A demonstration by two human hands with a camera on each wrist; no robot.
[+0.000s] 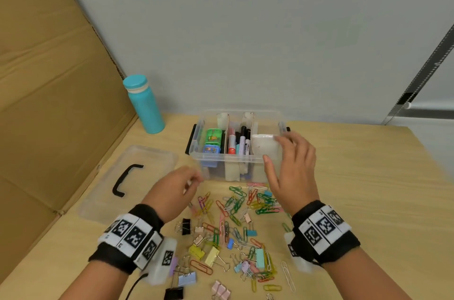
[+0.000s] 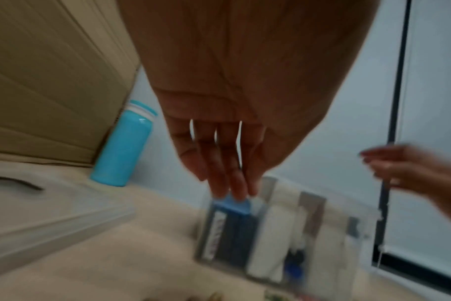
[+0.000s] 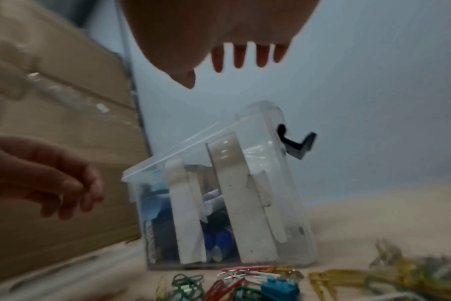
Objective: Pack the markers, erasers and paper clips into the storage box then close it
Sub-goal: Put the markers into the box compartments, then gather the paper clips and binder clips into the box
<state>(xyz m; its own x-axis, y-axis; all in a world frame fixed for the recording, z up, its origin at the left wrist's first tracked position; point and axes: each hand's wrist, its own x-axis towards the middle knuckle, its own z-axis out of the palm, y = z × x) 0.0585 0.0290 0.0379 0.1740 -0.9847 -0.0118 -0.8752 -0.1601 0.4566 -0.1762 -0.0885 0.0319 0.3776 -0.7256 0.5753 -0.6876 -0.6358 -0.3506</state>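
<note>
- Plainly, the storage box (image 1: 235,145) is sitting open at the back of the table (image 1: 368,201), its three compartments divided by taped partitions; the erasers (image 1: 213,142) are lying in the left one, the markers (image 1: 239,142) are standing in the middle one, and the right one is looking bare.
- The paper clips (image 1: 243,204) are lying loose on the table just in front of the box, mixed with binder clips (image 1: 211,255) nearer the person.
- The right hand (image 1: 292,167) is hovering over the box's right end with fingers spread and relaxed, gripping nothing.
- The left hand (image 1: 175,189) is hanging near the box's front left corner; its fingers are looking loosely bent and, as far as the blurred views show, holding nothing.
- The lid (image 1: 130,182) is lying flat to the left of the box, handle up, beside a teal bottle (image 1: 145,105).
- Judging by looks, the clips are going to be light, thin and slippery, hard to pinch singly off a flat top; scooping or raking them into a small heap and taking a cupped handful is probably working better.
- The binder clips are offering wire arms to pinch.
- The box is looking light enough to slide when pushed, so steadying it by a wall while filling seems wise.
- The lid is likely stiff but thin; taking it by its edges or black handle should serve.
</note>
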